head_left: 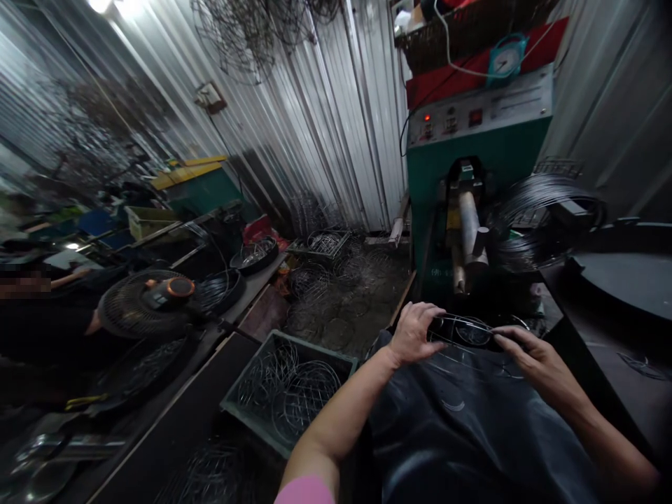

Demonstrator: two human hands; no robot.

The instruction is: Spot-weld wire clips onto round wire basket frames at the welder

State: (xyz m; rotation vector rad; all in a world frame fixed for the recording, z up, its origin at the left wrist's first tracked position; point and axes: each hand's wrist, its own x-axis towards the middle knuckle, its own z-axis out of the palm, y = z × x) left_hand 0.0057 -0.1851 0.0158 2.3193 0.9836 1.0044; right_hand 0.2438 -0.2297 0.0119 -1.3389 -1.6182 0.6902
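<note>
Between my two hands I hold a round frame of bent metal wire (pixel 467 323) above the dark apron (pixel 462 420) on my lap. My left hand (pixel 417 332) grips its left side, thumb below and fingers above. The fingers of my right hand (pixel 530 353) pinch the right end of the wire. Just beyond the hands, the spot welder's metal arms (pixel 469 231) stick out of a green machine (pixel 477 143), with a gap between the wire frame and the lower tip.
A green crate (pixel 225 406) of wire frames stands at left. A coil of wire (pixel 546 217) lies right of the machine, near a dark round tray (pixel 630 276). A fan (pixel 147 301) and another person (pixel 42 315) are at far left. Wire pieces litter the floor (pixel 362 301).
</note>
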